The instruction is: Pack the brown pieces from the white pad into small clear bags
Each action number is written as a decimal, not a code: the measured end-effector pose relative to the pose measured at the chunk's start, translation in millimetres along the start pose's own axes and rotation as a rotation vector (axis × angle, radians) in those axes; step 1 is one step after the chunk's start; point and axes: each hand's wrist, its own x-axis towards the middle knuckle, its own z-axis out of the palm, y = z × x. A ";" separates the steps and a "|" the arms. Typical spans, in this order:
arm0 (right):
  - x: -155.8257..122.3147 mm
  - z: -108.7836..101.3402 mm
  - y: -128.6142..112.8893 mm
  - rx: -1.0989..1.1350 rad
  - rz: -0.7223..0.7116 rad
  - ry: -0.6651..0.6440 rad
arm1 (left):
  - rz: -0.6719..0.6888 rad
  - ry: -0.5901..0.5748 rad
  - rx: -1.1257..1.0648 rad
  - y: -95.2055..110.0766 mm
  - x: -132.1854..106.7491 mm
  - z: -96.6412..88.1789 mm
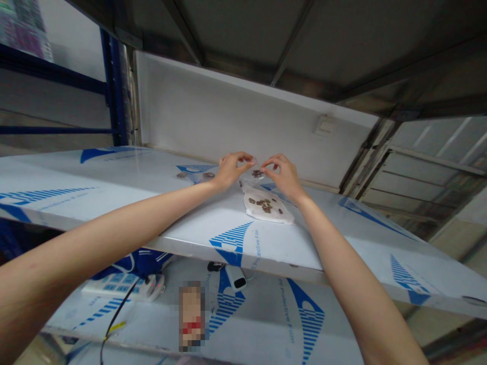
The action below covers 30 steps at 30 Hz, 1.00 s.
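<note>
My left hand (231,170) pinches one upper edge of a small clear plastic bag (257,177), its fingers closed. On the opposite edge of the bag, my right hand (283,175) has thumb and fingertips closed. Inside the bag lie small brown pieces (257,173), too small to name for certain. Just below, a white cloth or paper sheet (258,215) rests on the shelf with several similar brown pieces (267,206) scattered over it. Left of my left hand, two small clear packets (208,175) with brownish contents lie on the shelf.
The metal shelf (182,230) is covered in blue-printed protective film. On the lower shelf are a power strip (122,285), a black cable (119,306), a small white device (236,278) and a pixelated object (192,314). Another shelf (243,40) hangs overhead. Behind, the wall has a switch (325,125).
</note>
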 end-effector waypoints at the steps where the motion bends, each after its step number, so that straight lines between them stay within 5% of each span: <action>1: 0.2 -0.3 -0.9 0.011 -0.015 0.006 | -0.010 0.024 -0.030 0.8 1.7 -1.4; 9: 1.8 2.7 4.2 0.147 -0.025 0.057 | -0.099 0.164 -0.268 4.9 4.5 -4.8; 15: 0.7 8.9 15.6 0.302 0.096 -0.038 | -0.116 0.185 -0.404 3.7 6.7 -5.5; 30: 3.0 1.7 9.5 0.099 0.175 0.019 | -0.156 0.122 -0.326 -2.3 7.1 -3.3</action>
